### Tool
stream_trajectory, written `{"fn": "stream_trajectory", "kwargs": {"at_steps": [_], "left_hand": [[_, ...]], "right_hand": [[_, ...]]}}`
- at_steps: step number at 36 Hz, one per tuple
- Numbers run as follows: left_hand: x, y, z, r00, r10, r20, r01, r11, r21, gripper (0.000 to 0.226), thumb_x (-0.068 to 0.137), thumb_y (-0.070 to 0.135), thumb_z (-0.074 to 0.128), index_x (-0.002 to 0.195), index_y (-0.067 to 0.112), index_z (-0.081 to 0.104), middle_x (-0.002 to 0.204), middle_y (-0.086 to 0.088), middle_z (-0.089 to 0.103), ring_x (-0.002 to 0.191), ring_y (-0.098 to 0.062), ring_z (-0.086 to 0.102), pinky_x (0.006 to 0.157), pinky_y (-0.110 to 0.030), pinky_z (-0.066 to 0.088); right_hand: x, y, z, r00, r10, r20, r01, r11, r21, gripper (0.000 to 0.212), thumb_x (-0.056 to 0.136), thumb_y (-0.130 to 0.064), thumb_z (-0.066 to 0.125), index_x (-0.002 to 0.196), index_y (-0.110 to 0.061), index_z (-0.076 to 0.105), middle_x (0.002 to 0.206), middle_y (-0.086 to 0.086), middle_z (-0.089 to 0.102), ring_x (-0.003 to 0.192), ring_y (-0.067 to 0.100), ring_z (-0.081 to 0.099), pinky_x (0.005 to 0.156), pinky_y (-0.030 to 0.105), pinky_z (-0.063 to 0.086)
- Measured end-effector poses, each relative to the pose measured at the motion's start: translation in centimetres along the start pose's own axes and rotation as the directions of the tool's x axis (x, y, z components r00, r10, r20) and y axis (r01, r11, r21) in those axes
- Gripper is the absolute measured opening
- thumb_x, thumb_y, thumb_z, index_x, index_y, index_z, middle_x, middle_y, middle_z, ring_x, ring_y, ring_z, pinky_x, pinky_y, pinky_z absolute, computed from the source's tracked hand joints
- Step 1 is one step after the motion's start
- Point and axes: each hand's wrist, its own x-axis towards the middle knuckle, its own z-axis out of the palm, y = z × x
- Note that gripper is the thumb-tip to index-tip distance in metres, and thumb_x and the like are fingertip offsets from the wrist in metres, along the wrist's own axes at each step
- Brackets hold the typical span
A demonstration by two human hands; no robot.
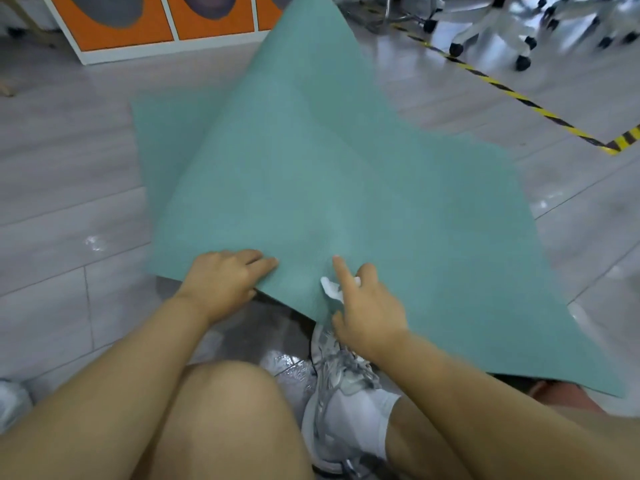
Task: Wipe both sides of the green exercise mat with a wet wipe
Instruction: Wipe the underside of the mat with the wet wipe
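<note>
While the left hand [221,285] pinches the mat [311,174] edge, the right hand [363,303], holding the wipe [330,289], should press flat, stroking outward.

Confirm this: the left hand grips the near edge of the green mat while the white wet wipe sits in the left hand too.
Not quite. The head view shows the left hand gripping the near edge of the green mat, but the wet wipe is held in the right hand, not the left.

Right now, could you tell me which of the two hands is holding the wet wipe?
The right hand holds the white wet wipe; the left hand only grips the green mat's near edge.
</note>
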Motion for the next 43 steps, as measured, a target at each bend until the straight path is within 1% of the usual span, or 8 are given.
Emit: {"fn": "stream_trajectory", "kwargs": {"at_steps": [7,13,19,23,26,30,36,43], "left_hand": [[-0.3,-1.7,-1.2,0.981,0.002,-0.194,-0.022,0.995,-0.101,0.031,0.067,0.032,0.047,0.097,0.023,0.048,0.088,-0.005,0.072,0.057,-0.027,0.066,0.05,-0.029,0.052],[-0.8,-3.5,-1.9,0.958,-0.133,-0.254,0.099,0.985,-0.142,0.02,0.071,0.025,0.05,0.089,0.019,0.046,0.083,-0.012,0.066,0.062,-0.032,0.064,0.053,-0.036,0.053],[-0.2,-6.5,-2.5,0.896,-0.441,-0.047,0.435,0.894,-0.109,0.072,0.057,0.011,0.079,0.125,0.02,0.058,0.126,-0.021,0.051,0.104,-0.046,0.053,0.082,-0.055,0.047],[-0.3,-7.8,-2.4,0.786,-0.617,0.044,0.591,0.727,-0.351,0.076,0.085,0.01,0.059,0.147,0.038,0.025,0.15,-0.018,0.027,0.128,-0.042,0.04,0.102,-0.05,0.039],[-0.1,-7.4,-2.8,0.814,-0.572,0.104,0.552,0.704,-0.447,0.076,0.091,0.006,0.052,0.149,0.036,0.015,0.145,-0.02,0.039,0.123,-0.041,0.046,0.098,-0.04,0.039],[0.4,-5.9,-4.5,0.804,-0.59,0.078,0.501,0.599,-0.624,0.068,0.095,0.003,0.045,0.148,0.037,0.019,0.151,-0.007,0.033,0.133,-0.031,0.038,0.106,-0.03,0.03],[-1.8,-6.5,-9.4,0.722,-0.683,-0.111,0.528,0.647,-0.55,0.074,0.082,-0.013,0.041,0.14,0.033,0.043,0.14,-0.008,0.049,0.121,-0.031,0.05,0.093,-0.025,0.037],[-7.0,-7.0,-14.0,0.557,-0.775,-0.298,0.637,0.629,-0.447,0.061,0.082,-0.006,0.043,0.131,0.029,0.052,0.131,-0.005,0.055,0.112,-0.033,0.051,0.087,-0.039,0.043]], "right_hand": [[1.9,-3.0,-0.3,0.996,-0.09,0.0,0.09,0.995,0.039,0.104,0.073,-0.068,0.058,0.149,-0.028,-0.001,0.127,0.008,0.027,0.107,0.031,0.048,0.088,0.04,0.047],[4.0,-4.7,-1.7,0.992,-0.123,-0.006,0.123,0.992,-0.032,0.057,0.086,-0.023,0.053,0.139,-0.019,0.032,0.126,0.01,0.032,0.107,0.032,0.051,0.079,0.036,0.046],[2.8,-0.4,-2.3,0.942,-0.206,-0.267,0.21,0.978,-0.012,0.04,0.074,-0.018,0.049,0.109,-0.008,0.064,0.083,0.016,0.053,0.05,0.033,0.054,0.035,0.03,0.041],[0.9,3.1,-2.8,0.929,-0.138,-0.345,0.148,0.989,0.004,0.047,0.075,-0.021,0.039,0.116,-0.01,0.057,0.084,0.014,0.049,0.054,0.033,0.056,0.038,0.033,0.046],[0.0,3.8,-2.2,0.94,-0.11,-0.324,0.103,0.994,-0.039,0.048,0.073,-0.015,0.048,0.121,-0.012,0.051,0.084,0.012,0.049,0.054,0.032,0.055,0.038,0.03,0.042],[0.4,2.6,-1.5,0.979,0.01,-0.204,-0.002,0.999,0.039,0.066,0.077,-0.003,0.058,0.139,-0.016,0.042,0.099,0.014,0.046,0.077,0.035,0.054,0.056,0.037,0.045],[0.7,1.0,-2.3,0.994,-0.003,-0.107,0.003,1.0,-0.006,0.073,0.088,-0.009,0.044,0.149,-0.035,0.013,0.115,0.007,0.032,0.102,0.031,0.046,0.078,0.032,0.044],[0.7,-2.2,-4.2,0.97,-0.127,-0.207,0.128,0.992,-0.011,0.058,0.091,-0.015,0.042,0.144,-0.036,0.03,0.114,0.008,0.036,0.103,0.033,0.047,0.083,0.037,0.046]]}}
